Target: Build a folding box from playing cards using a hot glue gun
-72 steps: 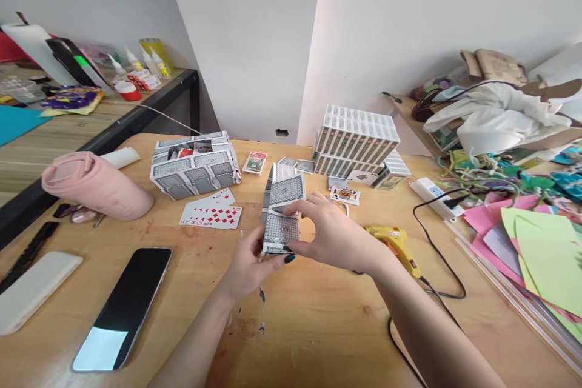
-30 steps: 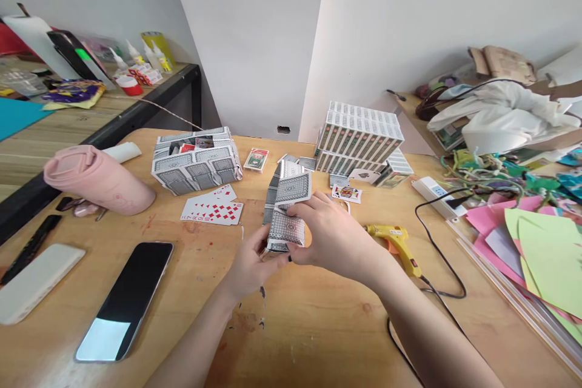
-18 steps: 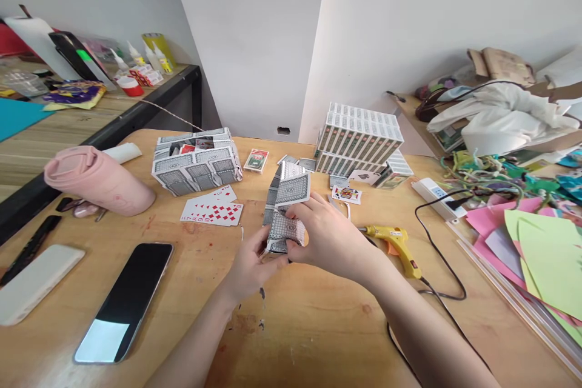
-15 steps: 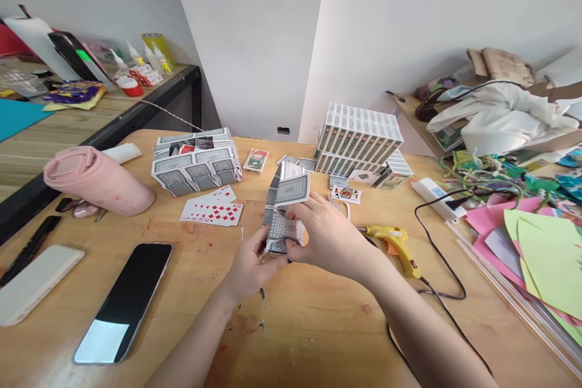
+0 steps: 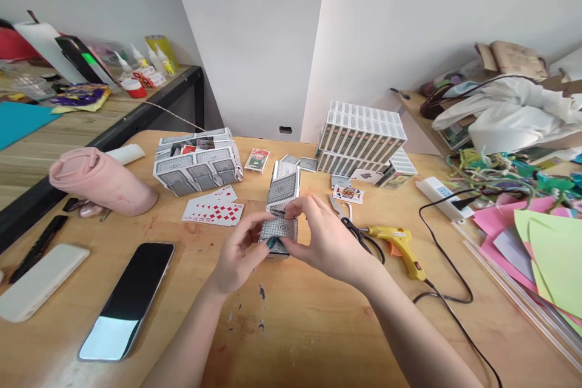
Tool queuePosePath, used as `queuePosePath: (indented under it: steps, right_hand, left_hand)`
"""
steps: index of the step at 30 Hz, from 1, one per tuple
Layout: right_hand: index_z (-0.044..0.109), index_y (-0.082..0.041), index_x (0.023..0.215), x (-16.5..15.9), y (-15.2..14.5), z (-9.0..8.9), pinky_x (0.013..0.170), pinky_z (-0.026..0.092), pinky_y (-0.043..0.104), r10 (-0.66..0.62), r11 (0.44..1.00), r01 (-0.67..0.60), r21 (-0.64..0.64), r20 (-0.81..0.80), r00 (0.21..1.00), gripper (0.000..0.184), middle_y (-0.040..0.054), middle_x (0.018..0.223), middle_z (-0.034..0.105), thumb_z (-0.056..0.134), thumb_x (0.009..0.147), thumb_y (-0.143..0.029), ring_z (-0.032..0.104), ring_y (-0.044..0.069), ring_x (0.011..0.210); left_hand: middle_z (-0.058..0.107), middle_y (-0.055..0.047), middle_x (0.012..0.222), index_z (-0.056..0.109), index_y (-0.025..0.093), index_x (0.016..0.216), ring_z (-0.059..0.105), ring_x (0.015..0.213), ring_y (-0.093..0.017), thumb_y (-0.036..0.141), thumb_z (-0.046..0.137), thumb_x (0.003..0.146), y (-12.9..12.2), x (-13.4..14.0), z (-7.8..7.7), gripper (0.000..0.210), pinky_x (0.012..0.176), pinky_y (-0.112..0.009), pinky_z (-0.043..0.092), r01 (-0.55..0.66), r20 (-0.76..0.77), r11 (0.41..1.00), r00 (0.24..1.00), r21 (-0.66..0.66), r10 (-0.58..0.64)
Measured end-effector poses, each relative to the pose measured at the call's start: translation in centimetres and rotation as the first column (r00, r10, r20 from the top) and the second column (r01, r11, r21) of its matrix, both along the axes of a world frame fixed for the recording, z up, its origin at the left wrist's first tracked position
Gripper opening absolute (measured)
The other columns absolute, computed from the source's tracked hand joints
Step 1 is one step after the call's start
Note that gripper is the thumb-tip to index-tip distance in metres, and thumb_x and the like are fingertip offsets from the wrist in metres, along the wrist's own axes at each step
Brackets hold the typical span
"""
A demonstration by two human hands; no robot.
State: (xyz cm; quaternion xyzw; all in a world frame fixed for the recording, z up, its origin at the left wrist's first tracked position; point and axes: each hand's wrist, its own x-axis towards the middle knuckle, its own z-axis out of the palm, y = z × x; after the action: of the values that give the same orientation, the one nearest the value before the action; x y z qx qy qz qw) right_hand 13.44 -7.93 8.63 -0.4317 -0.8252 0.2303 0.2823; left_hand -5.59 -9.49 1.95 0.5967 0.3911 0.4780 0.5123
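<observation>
Both hands, left hand (image 5: 237, 253) and right hand (image 5: 321, 237), pinch a folded strip of playing cards (image 5: 280, 209) (backs showing), glue gun (image 5: 396, 240) just right of them.

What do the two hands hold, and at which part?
Both the left hand and the right hand grip the card structure at its lower section, fingertips on its patterned faces.

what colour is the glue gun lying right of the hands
Yellow, with an orange trigger and a black cord; the glue gun shows clearly in the head view.

Phone (image 5: 126, 299) left of hands, glue gun (image 5: 396, 240) right, card box (image 5: 197, 160) behind left, deck stack (image 5: 361, 138) behind right
</observation>
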Motion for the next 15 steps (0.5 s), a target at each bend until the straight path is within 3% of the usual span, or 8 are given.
queuePosePath:
  steps: [3,8,15]
  right_hand:
    - [0.043,-0.020,0.104,0.3,-0.2,-0.6,0.084,0.047,0.037,-0.025,1.000,0.026,0.014,-0.059,0.998,0.032,0.0070,0.099,0.060,0.062,0.077,-0.018,0.054,0.021,0.096]
    - [0.043,-0.022,0.108,0.5,-0.6,-1.3,0.089,0.045,0.040,-0.048,0.999,0.047,-0.007,-0.131,0.990,0.037,0.0063,0.105,0.061,0.062,0.077,-0.019,0.050,0.022,0.100]
    - [0.044,-0.019,0.119,-0.7,-0.7,-1.7,0.091,0.042,0.042,-0.089,0.993,0.073,-0.089,-0.187,0.978,0.048,0.0071,0.106,0.063,0.063,0.075,-0.021,0.047,0.024,0.100]
  left_hand:
    - [0.058,-0.005,0.111,0.051,0.026,0.120,0.056,0.096,-0.017,0.029,0.056,0.087,0.2,-0.5,1.2,0.034,0.078,-0.026,0.047,0.019,-0.182,1.000,0.983,0.001,-0.018]
    - [0.064,0.000,0.099,0.049,0.028,0.120,0.061,0.089,-0.015,0.024,0.055,0.086,0.8,-1.3,4.3,0.035,0.075,-0.024,0.049,0.106,-0.468,0.994,0.878,-0.017,-0.102]
    - [0.067,0.002,0.091,0.052,0.027,0.118,0.064,0.076,-0.013,0.029,0.057,0.083,2.0,-2.9,6.1,0.035,0.072,-0.026,0.054,0.139,-0.632,0.988,0.760,-0.074,-0.154]
